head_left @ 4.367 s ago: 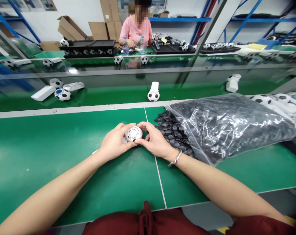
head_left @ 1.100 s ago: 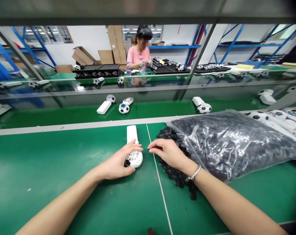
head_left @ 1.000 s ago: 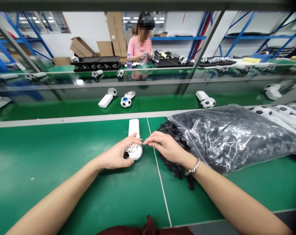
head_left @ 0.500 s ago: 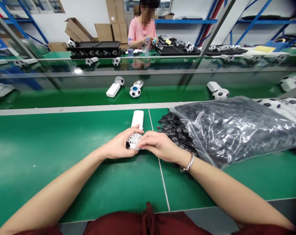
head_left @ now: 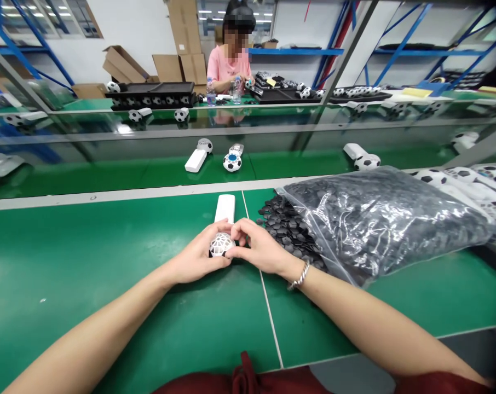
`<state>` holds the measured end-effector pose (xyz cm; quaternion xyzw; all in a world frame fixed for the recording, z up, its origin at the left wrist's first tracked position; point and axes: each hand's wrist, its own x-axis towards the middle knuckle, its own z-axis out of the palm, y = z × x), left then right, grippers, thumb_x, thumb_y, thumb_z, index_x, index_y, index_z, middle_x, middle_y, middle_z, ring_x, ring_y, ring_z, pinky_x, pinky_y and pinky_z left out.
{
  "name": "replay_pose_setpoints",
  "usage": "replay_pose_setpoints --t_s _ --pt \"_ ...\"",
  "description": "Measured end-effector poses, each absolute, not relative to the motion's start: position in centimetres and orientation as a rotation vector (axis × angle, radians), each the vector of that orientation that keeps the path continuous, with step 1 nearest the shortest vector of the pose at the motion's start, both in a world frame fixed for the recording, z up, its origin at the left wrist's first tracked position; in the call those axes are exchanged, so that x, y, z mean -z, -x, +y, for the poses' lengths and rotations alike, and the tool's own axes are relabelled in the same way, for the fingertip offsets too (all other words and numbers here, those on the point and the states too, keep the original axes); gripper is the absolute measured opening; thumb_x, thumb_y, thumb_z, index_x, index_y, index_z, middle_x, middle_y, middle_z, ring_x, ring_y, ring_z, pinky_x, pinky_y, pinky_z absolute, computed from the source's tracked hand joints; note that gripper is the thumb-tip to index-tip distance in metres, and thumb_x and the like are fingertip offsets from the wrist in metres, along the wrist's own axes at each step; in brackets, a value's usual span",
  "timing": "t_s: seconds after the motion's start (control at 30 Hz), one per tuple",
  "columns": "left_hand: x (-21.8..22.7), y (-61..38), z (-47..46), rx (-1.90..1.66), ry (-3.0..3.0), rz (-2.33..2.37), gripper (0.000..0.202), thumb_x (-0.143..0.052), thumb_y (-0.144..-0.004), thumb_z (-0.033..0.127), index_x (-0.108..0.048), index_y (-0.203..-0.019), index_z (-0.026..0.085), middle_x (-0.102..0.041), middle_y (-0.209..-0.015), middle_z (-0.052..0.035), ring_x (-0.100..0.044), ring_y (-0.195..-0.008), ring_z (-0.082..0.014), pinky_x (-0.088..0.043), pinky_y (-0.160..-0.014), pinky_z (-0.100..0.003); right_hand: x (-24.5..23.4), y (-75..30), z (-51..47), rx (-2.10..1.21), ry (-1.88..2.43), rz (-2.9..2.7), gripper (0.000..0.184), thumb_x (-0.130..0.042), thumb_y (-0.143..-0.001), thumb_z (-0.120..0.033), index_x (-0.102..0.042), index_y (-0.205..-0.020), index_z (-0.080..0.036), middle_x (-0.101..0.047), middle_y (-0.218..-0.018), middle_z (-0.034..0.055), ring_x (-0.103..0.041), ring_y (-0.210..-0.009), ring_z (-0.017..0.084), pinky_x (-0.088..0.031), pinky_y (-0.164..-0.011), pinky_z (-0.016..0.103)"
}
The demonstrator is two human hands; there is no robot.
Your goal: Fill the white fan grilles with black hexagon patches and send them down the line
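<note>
A white handheld fan with a football-patterned round head [head_left: 221, 246] lies on the green bench. Its flat white handle [head_left: 225, 208] points away from me. The white grille of the head faces up. My left hand [head_left: 199, 253] is closed round the left side of the head, thumb on the near edge and fingers at the far edge. From the right, my right hand [head_left: 256, 246] grips the head, its thumb at the near edge and its curled fingers at the far edge. Whether a small part is between the right fingers is hidden.
Black small flat pieces [head_left: 287, 224] spill from a clear plastic bag [head_left: 391, 219] right of my hands. More football-headed fans [head_left: 232, 161] lie on the green strip beyond the bench ledge. A co-worker in a pink top [head_left: 227, 65] sits opposite, near black trays [head_left: 157, 90].
My right hand has gone from a pinch at the head's near right edge to a wider grip, fingers now at the far edge. The fans on the strip have shifted right relative to the bench.
</note>
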<state>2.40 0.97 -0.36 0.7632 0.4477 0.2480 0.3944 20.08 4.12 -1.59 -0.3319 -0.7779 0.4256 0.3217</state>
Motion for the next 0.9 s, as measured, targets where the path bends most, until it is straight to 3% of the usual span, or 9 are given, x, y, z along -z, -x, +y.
replay_pose_setpoints --t_s 0.1,0.17,0.27,0.37,0.53,0.63,0.8,0.9 --pt "0.4 -2.2 1.0 -0.622 -1.901 1.138 0.061 -0.056 -0.071 0.018 -0.031 -0.126 0.021 -0.041 -0.132 -0.0081 -0.038 -0.121 -0.0240 -0.028 -0.102 -0.042 0.9 -21.0 5.4 -1.146 0.946 -2.026 0.015 -0.061 -0.073 -0.027 -0.052 -0.071 -0.016 -0.051 -0.070 -0.0026 -0.046 -0.062 0.008 -0.040 -0.060 0.021" --pt "0.2 -2.0 1.1 -0.573 -1.885 1.150 0.062 -0.057 -0.071 0.019 -0.031 -0.127 0.021 -0.043 -0.131 -0.0084 -0.040 -0.120 -0.0245 -0.031 -0.101 -0.041 0.3 -22.3 6.5 -0.977 1.081 -1.989 0.013 -0.054 -0.079 -0.027 -0.055 -0.071 -0.016 -0.055 -0.068 -0.0017 -0.048 -0.062 0.009 -0.040 -0.060 0.022" --pt "0.0 -2.1 1.0 -0.507 -1.917 1.193 0.059 -0.059 -0.070 0.025 -0.037 -0.124 0.023 -0.040 -0.133 -0.0081 -0.037 -0.123 -0.0268 -0.030 -0.101 -0.043 -0.2 -24.3 7.8 -0.636 1.340 -2.039 0.010 -0.056 -0.077 -0.024 -0.061 -0.072 -0.017 -0.059 -0.069 -0.0008 -0.050 -0.060 0.010 -0.039 -0.061 0.023" --pt "0.2 -2.4 1.0 -0.538 -2.007 1.285 0.058 -0.065 -0.067 0.037 -0.042 -0.119 0.025 -0.034 -0.134 -0.0080 -0.030 -0.126 -0.0287 -0.025 -0.104 -0.046 0.1 -25.2 8.1 -0.528 1.443 -2.256 0.008 -0.058 -0.075 -0.023 -0.064 -0.072 -0.019 -0.062 -0.073 -0.0002 -0.053 -0.063 0.011 -0.040 -0.061 0.023" --pt "0.4 -2.2 1.3 -0.528 -1.967 1.473 0.059 -0.069 -0.060 0.044 -0.047 -0.109 0.022 -0.039 -0.111 -0.0071 -0.044 -0.108 -0.0261 -0.035 -0.096 -0.044 0.7 -24.8 7.4 -0.251 1.509 -2.584 0.011 -0.057 -0.077 -0.025 -0.066 -0.081 -0.021 -0.064 -0.086 0.0026 -0.057 -0.082 0.016 -0.041 -0.071 0.025" --pt "-0.3 -1.5 1.7 -0.454 -1.952 1.405 0.054 -0.069 -0.060 0.042 -0.048 -0.106 0.022 -0.042 -0.105 -0.0043 -0.048 -0.099 -0.0232 -0.040 -0.090 -0.040 0.9 -24.0 6.7 -0.068 1.533 -2.693 0.013 -0.053 -0.080 -0.022 -0.065 -0.083 -0.018 -0.064 -0.085 0.0061 -0.057 -0.084 0.019 -0.042 -0.071 0.028" --pt "-1.2 -0.9 1.7 -0.404 -2.007 1.248 0.049 -0.061 -0.066 0.025 -0.046 -0.112 0.024 -0.043 -0.111 -0.0035 -0.049 -0.099 -0.0215 -0.040 -0.088 -0.035 1.1 -23.1 6.0 0.183 1.488 -2.750 0.016 -0.047 -0.078 -0.010 -0.061 -0.085 -0.009 -0.061 -0.082 0.0130 -0.054 -0.082 0.025 -0.041 -0.068 0.032" --pt "-1.2 -1.1 1.6 -0.404 -1.986 1.266 0.048 -0.059 -0.067 0.024 -0.045 -0.113 0.024 -0.043 -0.112 -0.0040 -0.049 -0.098 -0.0211 -0.042 -0.085 -0.034 0.6 -23.4 5.9 0.168 1.484 -2.725 0.023 -0.042 -0.079 -0.005 -0.060 -0.093 -0.007 -0.059 -0.084 0.0152 -0.053 -0.082 0.025 -0.041 -0.070 0.033"
